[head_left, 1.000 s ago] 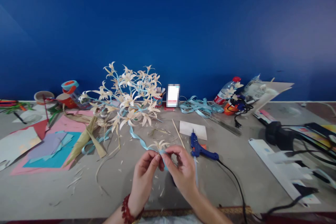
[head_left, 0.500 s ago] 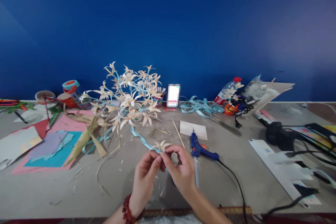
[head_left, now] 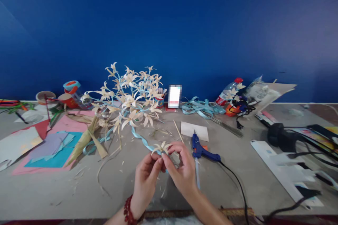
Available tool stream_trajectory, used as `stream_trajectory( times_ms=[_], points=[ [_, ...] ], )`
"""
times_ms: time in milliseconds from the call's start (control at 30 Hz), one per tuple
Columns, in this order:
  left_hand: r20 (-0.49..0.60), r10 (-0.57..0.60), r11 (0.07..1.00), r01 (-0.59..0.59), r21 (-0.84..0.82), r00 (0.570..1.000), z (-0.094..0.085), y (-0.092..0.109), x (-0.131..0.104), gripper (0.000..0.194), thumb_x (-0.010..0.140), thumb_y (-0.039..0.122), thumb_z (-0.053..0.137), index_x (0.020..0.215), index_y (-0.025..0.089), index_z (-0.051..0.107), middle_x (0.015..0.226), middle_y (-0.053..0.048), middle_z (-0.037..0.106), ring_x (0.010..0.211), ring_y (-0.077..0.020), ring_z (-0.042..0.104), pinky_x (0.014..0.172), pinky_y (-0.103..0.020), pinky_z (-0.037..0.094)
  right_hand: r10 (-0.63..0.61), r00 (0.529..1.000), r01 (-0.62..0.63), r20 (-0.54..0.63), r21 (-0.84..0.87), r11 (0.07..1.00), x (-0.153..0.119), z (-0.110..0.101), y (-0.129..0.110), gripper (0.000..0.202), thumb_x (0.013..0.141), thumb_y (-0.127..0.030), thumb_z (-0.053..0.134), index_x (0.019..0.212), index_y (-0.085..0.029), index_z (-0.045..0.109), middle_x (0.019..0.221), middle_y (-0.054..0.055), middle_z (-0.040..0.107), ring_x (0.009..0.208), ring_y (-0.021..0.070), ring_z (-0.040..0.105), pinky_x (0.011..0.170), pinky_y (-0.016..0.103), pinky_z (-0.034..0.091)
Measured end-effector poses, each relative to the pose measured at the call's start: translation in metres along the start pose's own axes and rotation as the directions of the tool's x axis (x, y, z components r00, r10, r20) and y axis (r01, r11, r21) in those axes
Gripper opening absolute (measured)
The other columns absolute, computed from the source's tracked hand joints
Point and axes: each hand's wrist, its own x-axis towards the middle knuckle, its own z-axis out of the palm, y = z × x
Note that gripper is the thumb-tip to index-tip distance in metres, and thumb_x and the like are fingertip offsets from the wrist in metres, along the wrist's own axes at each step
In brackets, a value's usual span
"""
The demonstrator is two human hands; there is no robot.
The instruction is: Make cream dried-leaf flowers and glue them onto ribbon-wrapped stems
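Pale flower [head_left: 162,147]: sits between my two hands, in from the middle of the desk's [head_left: 79,197] front edge, petals up and open, base tucked among my fingertips; I judge that holding it low spares the thin petals.
Blue ribbon [head_left: 142,140]: lies against my left fingers just beside the flower and runs slack toward the back left; the slack probably leaves my fingers free to turn.
Left hand [head_left: 146,174]: thumb pressed onto the curled forefinger, pinching beneath the flower, apparently on its stem, though the fingers hide it.
Right hand [head_left: 182,168]: thumb tip at the flower's base, forefinger arched beside the petals; I cannot tell whether they close on anything.
Flower cluster [head_left: 129,101]: rises toward the desk's back edge, left of centre, clear of my wrists.
Glue gun [head_left: 196,147]: lies just beyond my right hand, nozzle toward the white card [head_left: 200,132], handle toward the desk's right edge, likely for an easy reach.
Black cord [head_left: 235,175]: curves from that handle to the desk's front edge, outside my forearm.
Ribbon heap [head_left: 199,107]: lies loose along the back edge, right of centre.
Dry husk [head_left: 83,144]: rests across coloured papers [head_left: 50,158] on the desk's left side.
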Motion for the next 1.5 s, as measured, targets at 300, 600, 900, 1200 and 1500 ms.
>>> stream_trajectory(
  times_ms=[300, 600, 900, 1200, 1500],
  points=[
    [-0.005, 0.112, 0.977, -0.109, 0.186, 0.994, -0.0036, -0.0029, -0.0021, 0.013, 0.089, 0.027, 0.059, 0.081, 0.018, 0.064, 0.071, 0.001, 0.063, 0.067, -0.0128, 0.057, 0.067, -0.022, 0.046, -0.064, 0.998, 0.064, -0.001, -0.075, 0.995, -0.0002, -0.0001, -0.0037, 0.009, 0.084, -0.015, 0.063, 0.079, -0.020, 0.057, 0.071, -0.001, 0.051, 0.062, 0.0124, 0.048, 0.058, 0.024, 0.041],
    [0.024, 0.268, 0.848, -0.248, 0.468, 0.963, -0.0084, -0.0037, -0.0027, 0.009, 0.088, 0.022, 0.058, 0.082, 0.019, 0.065, 0.073, 0.000, 0.067, 0.069, -0.0155, 0.062, 0.066, -0.023, 0.048, -0.072, 0.997, 0.073, 0.018, -0.083, 0.994, 0.0010, 0.0014, -0.0050, 0.011, 0.085, -0.015, 0.061, 0.076, -0.018, 0.057, 0.069, -0.001, 0.050, 0.061, 0.0123, 0.047, 0.057, 0.024, 0.040],
    [0.038, 0.338, 0.780, -0.302, 0.547, 0.941, -0.0070, -0.0007, -0.0012, 0.010, 0.087, 0.019, 0.059, 0.078, 0.019, 0.062, 0.071, 0.000, 0.067, 0.064, -0.0136, 0.062, 0.064, -0.021, 0.049, -0.122, 0.992, 0.123, 0.013, -0.102, 0.987, 0.0010, 0.0021, -0.0053, 0.008, 0.084, -0.012, 0.060, 0.080, -0.019, 0.057, 0.072, 0.001, 0.054, 0.063, 0.0128, 0.051, 0.057, 0.023, 0.043],
    [0.044, 0.346, 0.766, -0.309, 0.564, 0.937, -0.0070, -0.0010, -0.0019, 0.010, 0.087, 0.019, 0.058, 0.079, 0.019, 0.063, 0.070, 0.000, 0.067, 0.066, -0.0149, 0.063, 0.064, -0.023, 0.049, -0.116, 0.993, 0.116, 0.002, -0.114, 0.987, 0.0003, 0.0044, -0.0016, 0.010, 0.082, -0.011, 0.059, 0.080, -0.020, 0.055, 0.071, -0.001, 0.053, 0.061, 0.0125, 0.050, 0.056, 0.023, 0.041],
    [0.022, 0.316, 0.794, -0.277, 0.541, 0.948, -0.0075, -0.0021, -0.0021, 0.012, 0.087, 0.023, 0.058, 0.076, 0.019, 0.061, 0.070, -0.002, 0.068, 0.066, -0.0168, 0.064, 0.065, -0.025, 0.050, -0.102, 0.994, 0.107, 0.038, -0.147, 0.983, 0.0006, 0.0041, -0.0030, 0.010, 0.082, -0.015, 0.059, 0.076, -0.020, 0.053, 0.069, -0.001, 0.051, 0.061, 0.0132, 0.049, 0.057, 0.025, 0.040]
  ],
)
